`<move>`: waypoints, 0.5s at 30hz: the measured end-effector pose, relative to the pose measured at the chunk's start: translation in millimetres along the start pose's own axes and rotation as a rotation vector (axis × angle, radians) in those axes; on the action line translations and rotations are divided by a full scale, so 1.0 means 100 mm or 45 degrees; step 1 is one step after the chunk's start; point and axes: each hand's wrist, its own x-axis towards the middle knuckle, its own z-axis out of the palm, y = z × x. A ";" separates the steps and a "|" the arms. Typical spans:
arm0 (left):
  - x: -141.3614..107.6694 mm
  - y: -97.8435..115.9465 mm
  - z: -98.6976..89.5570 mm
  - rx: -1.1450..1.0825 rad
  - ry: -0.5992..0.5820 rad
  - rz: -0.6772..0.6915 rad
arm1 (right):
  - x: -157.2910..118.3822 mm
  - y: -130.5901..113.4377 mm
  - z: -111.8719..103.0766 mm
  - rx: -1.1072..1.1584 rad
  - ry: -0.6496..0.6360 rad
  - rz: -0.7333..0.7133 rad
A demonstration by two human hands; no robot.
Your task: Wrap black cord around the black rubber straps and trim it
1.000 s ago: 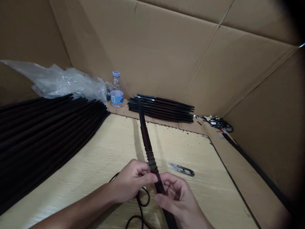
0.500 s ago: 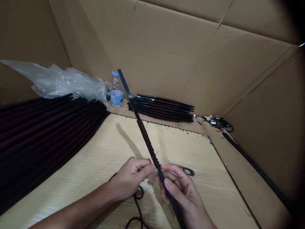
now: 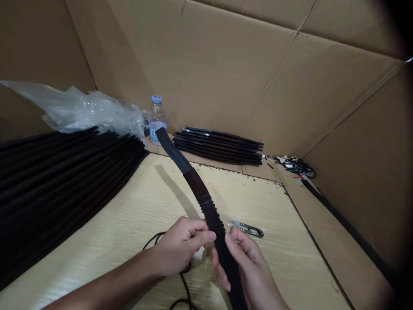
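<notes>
A long black strip (image 3: 206,206) with a ribbed, wrapped middle and a smooth flat tip rises from my hands towards the back of the table. My left hand (image 3: 182,247) pinches its edge between thumb and fingers. My right hand (image 3: 248,269) grips it lower down, with the fingers around it and its lower end hidden behind the hand. A thin black cord (image 3: 184,286) lies under my left wrist. Steel thread snips (image 3: 248,230) lie just beyond my right fingers, not touching them.
A large pile of black strips (image 3: 64,181) fills the left of the pale wood-grain table (image 3: 145,206). A smaller stack (image 3: 219,146), a water bottle (image 3: 157,120), a plastic bag (image 3: 90,112) and a small tangle of black parts (image 3: 298,168) stand beyond, against cardboard walls (image 3: 209,73).
The strip now bends in a curve instead of running straight, and its far tip has dropped lower. Both hands have shifted slightly along it, and the cord has moved a little.
</notes>
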 end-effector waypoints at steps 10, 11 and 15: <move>0.00 0.01 0.12 -0.069 0.151 -0.121 | 0.04 -0.06 0.01 -0.004 0.113 0.247; 0.00 0.02 0.12 -0.090 0.169 -0.105 | 0.04 -0.06 0.02 0.007 0.132 0.289; -0.01 0.03 0.13 -0.144 0.199 -0.066 | 0.03 -0.07 0.04 0.027 0.172 0.384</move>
